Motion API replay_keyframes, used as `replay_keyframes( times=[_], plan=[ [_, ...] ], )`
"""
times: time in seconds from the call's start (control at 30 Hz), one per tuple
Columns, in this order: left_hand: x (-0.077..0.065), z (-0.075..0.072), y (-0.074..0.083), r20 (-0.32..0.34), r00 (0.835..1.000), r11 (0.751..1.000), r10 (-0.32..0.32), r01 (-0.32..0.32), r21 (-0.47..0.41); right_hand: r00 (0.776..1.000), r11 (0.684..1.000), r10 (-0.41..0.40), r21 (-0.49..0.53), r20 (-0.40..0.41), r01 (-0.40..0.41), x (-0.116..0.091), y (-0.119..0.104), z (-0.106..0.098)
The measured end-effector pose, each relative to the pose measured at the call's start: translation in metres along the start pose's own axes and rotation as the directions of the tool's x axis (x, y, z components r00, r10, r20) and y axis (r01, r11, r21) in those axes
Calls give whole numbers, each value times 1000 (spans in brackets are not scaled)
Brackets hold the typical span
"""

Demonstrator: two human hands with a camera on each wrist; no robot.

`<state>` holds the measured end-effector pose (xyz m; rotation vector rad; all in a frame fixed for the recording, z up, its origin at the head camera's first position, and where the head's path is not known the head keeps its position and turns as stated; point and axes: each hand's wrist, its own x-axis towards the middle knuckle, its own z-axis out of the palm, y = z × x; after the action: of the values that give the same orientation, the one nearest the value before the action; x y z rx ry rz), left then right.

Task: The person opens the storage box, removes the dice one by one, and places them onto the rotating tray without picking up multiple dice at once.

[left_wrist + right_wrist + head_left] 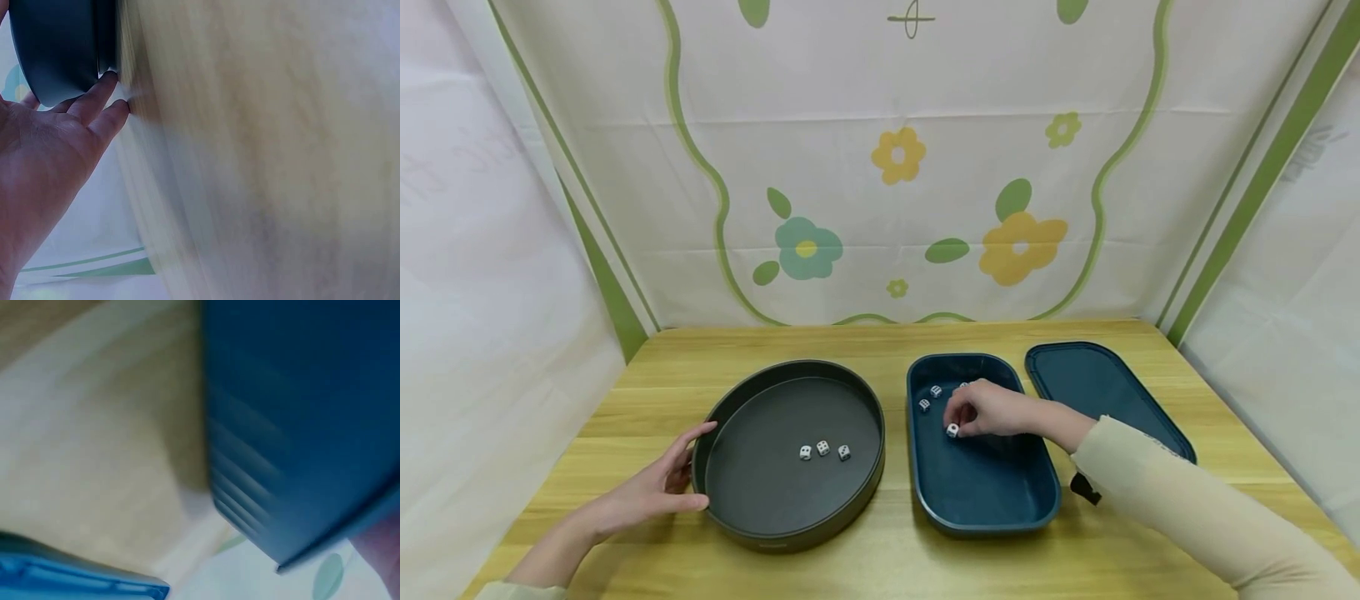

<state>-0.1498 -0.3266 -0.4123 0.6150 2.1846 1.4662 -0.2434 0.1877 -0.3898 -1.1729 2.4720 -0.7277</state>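
Observation:
On the left stands a round dark pan (760,492) with three white dice (823,448) on its floor. My left hand (651,487) touches the pan's left side, index fingertip at the rim and thumb against the outer wall. In the left wrist view, extended fingers (100,100) lie against the pan's outside. My right hand (996,408) reaches into a blue rectangular box (988,492) and pinches a white die (952,430) at its fingertips. Other dice (936,391) lie near the box's far left end, one partly hidden behind the hand. The right wrist view shows mostly the box's outer wall (281,425).
A blue lid (1090,379) lies on the wooden table (700,375) right of the box, partly under my right sleeve (1180,492). A small black object (1085,489) shows beneath the sleeve's cuff. A flower-printed white cloth (850,167) hangs behind the table.

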Motion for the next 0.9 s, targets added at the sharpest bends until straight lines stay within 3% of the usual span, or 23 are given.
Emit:
replay_keyframes(
  times=[0.23,0.47,0.67,0.9],
  plan=[
    [0,0,-1,0,1000,1000,7,-7,-1,999,999,-30,13,-26,31,7,-18,-26],
    [1,-2,-1,0,1000,1000,-11,11,11,995,994,-99,34,-33,100,30,-41,-41],
    [0,-2,0,-1,1000,1000,-17,17,12,989,989,-146,18,-35,147,57,-58,-36],
    [0,-1,1,-9,1000,1000,-7,8,29,992,990,-126,67,-14,127,87,-68,-18]
  ],
)
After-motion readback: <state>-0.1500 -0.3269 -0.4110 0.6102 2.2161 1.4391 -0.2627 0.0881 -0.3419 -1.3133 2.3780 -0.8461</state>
